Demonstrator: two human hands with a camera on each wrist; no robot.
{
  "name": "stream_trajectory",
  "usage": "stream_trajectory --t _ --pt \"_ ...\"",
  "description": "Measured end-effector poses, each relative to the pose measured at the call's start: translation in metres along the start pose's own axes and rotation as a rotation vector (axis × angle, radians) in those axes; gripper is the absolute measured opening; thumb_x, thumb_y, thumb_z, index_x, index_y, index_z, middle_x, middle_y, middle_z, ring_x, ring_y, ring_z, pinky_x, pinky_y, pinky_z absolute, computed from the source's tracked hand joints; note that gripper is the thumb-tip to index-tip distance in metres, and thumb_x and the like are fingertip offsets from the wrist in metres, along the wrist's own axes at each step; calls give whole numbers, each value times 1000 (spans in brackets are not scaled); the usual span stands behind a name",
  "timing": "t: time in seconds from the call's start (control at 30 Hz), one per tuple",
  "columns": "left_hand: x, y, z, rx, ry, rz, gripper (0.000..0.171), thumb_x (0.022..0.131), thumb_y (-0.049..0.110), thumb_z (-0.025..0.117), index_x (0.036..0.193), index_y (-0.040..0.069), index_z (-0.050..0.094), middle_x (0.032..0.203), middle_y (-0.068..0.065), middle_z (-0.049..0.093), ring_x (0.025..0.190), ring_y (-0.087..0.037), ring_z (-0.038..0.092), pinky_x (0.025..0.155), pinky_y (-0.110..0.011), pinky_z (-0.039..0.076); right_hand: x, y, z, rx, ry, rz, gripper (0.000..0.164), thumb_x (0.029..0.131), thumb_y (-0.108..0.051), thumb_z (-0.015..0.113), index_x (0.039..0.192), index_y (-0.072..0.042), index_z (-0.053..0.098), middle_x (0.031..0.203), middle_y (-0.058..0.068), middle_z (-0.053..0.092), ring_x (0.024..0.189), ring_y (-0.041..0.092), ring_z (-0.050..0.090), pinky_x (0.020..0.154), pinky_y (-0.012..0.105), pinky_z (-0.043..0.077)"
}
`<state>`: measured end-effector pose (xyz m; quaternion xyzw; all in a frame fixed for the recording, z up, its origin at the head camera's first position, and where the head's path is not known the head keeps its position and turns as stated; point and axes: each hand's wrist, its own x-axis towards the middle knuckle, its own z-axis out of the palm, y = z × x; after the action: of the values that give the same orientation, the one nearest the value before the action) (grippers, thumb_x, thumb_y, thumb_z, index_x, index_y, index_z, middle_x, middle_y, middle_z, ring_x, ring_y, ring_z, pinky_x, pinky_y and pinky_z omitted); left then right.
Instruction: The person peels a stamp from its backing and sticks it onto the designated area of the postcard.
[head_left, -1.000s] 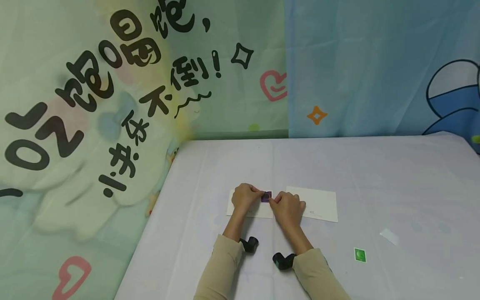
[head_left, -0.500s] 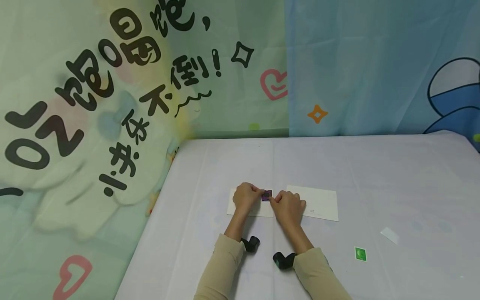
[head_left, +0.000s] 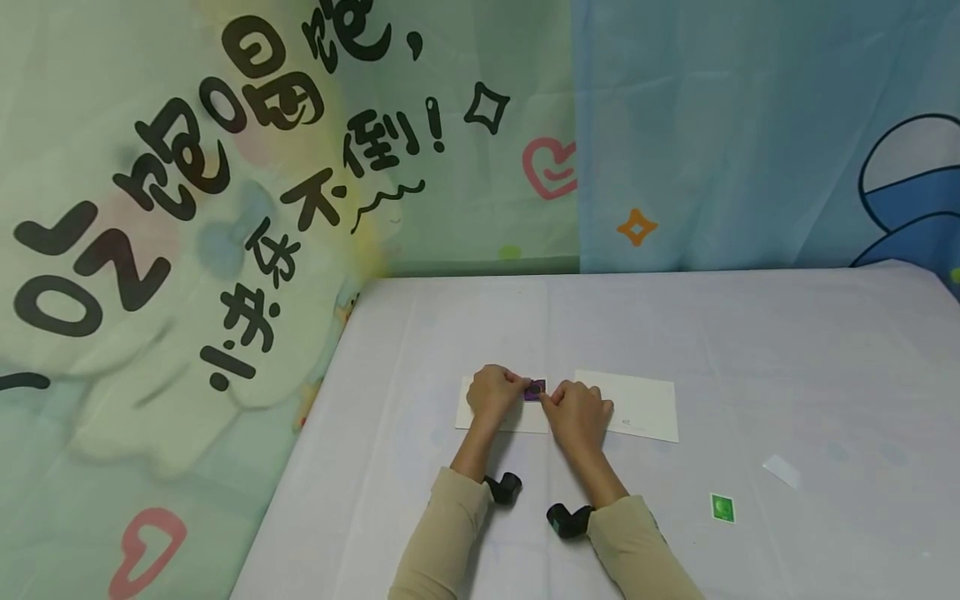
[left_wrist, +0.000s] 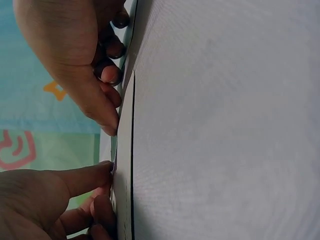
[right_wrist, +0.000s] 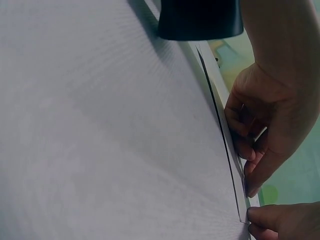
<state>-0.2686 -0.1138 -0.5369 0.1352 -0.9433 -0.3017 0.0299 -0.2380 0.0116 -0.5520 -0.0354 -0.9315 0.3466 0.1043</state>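
White table [head_left: 675, 333] | left card [head_left: 528, 419] | right card [head_left: 642, 407] | green stamp [head_left: 723, 508] | pale slip [head_left: 782, 471]

Purple stamp [head_left: 536, 390], small — on white card [head_left: 529, 419], upper right corner

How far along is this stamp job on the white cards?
Placed, apparently: the purple stamp, at the upper right corner of the left white card; whether it's stuck isn't clear. In hand: left hand and right hand hold its edges. Probably remaining: the green stamp, on the table apart from the right white card.
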Motion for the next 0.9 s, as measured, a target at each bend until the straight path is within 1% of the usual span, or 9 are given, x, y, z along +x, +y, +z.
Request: stream_trajectory --t 0.2,0.37,0.5,0.7,0.9 --pt "1 0 0 2 10 3 18 72 34 77 65 18 72 66 3 66 51 -12 54 43 -27 37 0 0 -1 -5 -2 -1 26 78 -26 72 60 -11 61 64 3 59 71 28 50 70 46 31" --pt "2 -2 0 10 7 -13 18 74 33 75 67 17 71 66 2 65 52 -12 53 44 -27 36 -1 0 -1 3 1 -3 27 78 -26 73 60 -11 61 64 4 58 70 28 50 70 46 31" --pt "2 -3 0 -11 6 -26 19 75 32 74 68 15 71 65 1 65 51 -12 51 45 -27 36 -1 0 -1 0 4 -8 27 78 -26 73 60 -11 60 64 4 58 70 28 50 70 46 31" --pt "2 -4 -1 -32 12 -28 20 76 33 74 69 14 71 66 0 65 51 -12 50 44 -26 34 -1 1 0 -6 -1 -7 27 79 -27 72 60 -11 61 63 3 58 70 28 50 70 46 31" --pt "4 -4 1 -33 19 -35 23 75 36 75 68 14 69 66 1 64 53 -12 51 45 -26 34 -1 1 0 -6 -8 -2 27 79 -27 72 61 -11 61 65 4 59 71 28 50 71 46 31"
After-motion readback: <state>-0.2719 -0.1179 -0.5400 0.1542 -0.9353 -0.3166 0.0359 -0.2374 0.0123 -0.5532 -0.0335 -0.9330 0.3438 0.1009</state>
